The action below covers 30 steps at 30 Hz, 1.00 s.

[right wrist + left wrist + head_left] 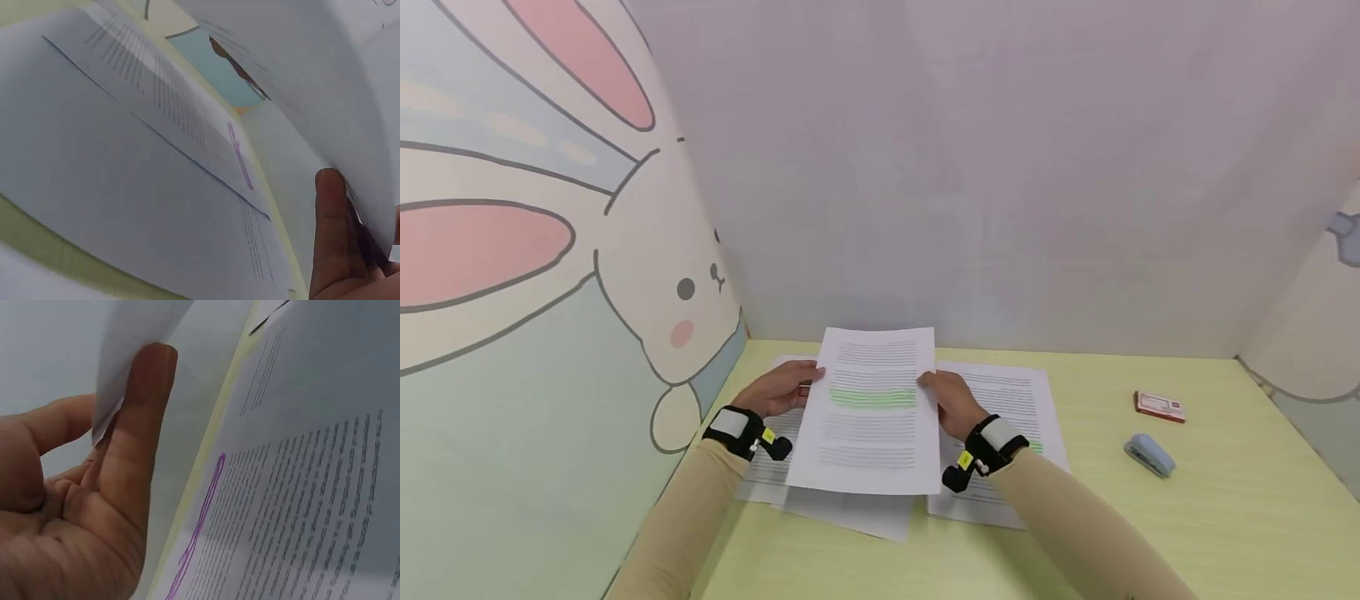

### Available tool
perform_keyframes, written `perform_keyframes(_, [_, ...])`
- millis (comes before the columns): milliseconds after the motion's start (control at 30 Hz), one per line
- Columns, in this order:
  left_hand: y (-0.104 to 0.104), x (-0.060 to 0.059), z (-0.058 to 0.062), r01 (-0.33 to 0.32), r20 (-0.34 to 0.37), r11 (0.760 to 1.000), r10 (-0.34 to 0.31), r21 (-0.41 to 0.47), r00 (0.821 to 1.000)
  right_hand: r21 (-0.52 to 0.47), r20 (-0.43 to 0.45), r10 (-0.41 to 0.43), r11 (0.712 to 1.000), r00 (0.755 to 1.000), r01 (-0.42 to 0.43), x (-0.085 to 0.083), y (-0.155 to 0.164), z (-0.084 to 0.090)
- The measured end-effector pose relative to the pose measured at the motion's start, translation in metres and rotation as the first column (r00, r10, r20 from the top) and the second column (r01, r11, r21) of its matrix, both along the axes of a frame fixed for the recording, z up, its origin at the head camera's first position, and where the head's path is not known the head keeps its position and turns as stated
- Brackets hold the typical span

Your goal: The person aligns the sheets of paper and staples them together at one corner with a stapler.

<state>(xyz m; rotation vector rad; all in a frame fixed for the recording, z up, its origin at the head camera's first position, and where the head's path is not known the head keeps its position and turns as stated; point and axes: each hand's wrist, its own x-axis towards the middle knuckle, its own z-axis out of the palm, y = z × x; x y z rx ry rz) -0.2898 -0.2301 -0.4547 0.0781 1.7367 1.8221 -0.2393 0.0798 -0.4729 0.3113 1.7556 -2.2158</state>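
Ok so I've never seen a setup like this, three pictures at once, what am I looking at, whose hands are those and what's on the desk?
No machine here: a person works with bare hands and wears three cameras. The wide picture comes from the head camera; the two close-ups come from cameras strapped to each wrist.

The left hand and the right hand hold a printed sheet with a green highlighted band by its side edges, lifted above the yellow-green desk. In the left wrist view a finger presses that sheet's edge.

More printed pages lie underneath, one marked in purple. To the right lie a pale blue stapler and a small red and white box. Cartoon rabbit panels wall the desk.
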Motion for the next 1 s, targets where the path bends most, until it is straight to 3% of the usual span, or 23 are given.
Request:
perform_keyframes(133, [0.015, 0.000, 0.000, 0.062, -0.016, 0.998, -0.062, 0.006, 0.998, -0.020, -0.006, -0.003, 1.000, 1.000, 0.003, 0.002, 0.022, 0.004])
perform_keyframes(333, [0.035, -0.005, -0.005, 0.082, -0.004, 0.997, -0.082, 0.016, 0.997, -0.014, -0.015, -0.021, 1.000, 1.000, 0.021, 0.005, 0.048, 0.009])
perform_keyframes(633, [0.067, -0.007, -0.002, 0.106, -0.015, 0.994, -0.106, 0.004, 0.994, 0.033, -0.018, -0.039, 0.999, 0.999, 0.039, 0.010, 0.081, 0.016])
perform_keyframes(1000, [0.111, -0.006, -0.009, 0.165, -0.012, 0.986, -0.165, -0.036, 0.986, 0.120, 0.022, -0.057, 0.991, 0.998, 0.054, 0.016, 0.120, 0.008])
